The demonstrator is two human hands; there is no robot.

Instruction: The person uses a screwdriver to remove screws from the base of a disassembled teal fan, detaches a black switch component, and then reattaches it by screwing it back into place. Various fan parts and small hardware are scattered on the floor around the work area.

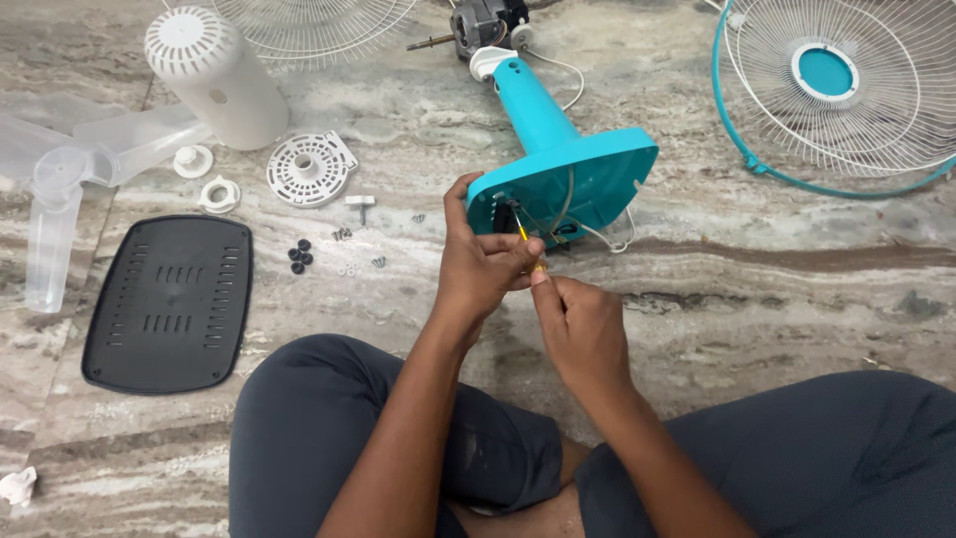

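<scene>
A turquoise fan stand base (573, 164) lies on its side on the marble floor, its open underside with wires facing me. My left hand (478, 264) grips the base's lower edge with the thumb up on the rim. My right hand (578, 324) pinches a thin yellow-handled screwdriver (522, 233) whose tip points into the underside near a black part. The fan motor (485, 22) with its shaft sits at the top of the stand's neck, joined by a white cable.
A black vented base plate (167, 304) lies left. Nearby are a white motor cover (214, 75), a round white grille disc (311, 169), clear fan blades (60, 174), small screws and black feet (299, 256). A turquoise-rimmed fan guard (836, 90) lies top right, another wire guard (309, 25) at top.
</scene>
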